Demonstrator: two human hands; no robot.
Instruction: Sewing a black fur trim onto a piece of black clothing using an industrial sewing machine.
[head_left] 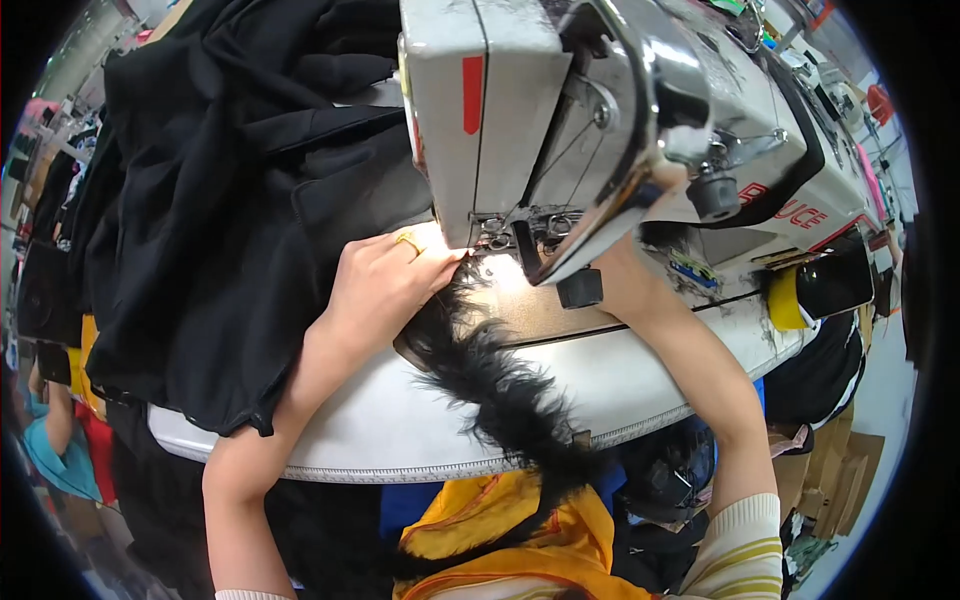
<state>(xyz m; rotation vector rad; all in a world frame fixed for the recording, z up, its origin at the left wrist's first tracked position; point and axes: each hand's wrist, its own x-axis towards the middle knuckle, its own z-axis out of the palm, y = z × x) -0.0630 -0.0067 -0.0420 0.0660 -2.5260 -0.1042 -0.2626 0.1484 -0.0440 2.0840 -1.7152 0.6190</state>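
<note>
A white sewing machine stands in front of me, its light falling on the needle area. My left hand, with a ring on one finger, is closed at the left of the needle, its fingertips pinching the end of a black fur trim. The trim hangs down over the table's front edge toward my lap. Left of this hand spreads a black garment, part of it over my left forearm. My right hand reaches in at the right of the needle; its fingers are hidden behind the machine's metal parts.
The white table has a measuring tape along its curved front edge. Small thread snips lie right of my right hand, near a yellow roll. Yellow-orange cloth covers my lap. A person in teal is at far left.
</note>
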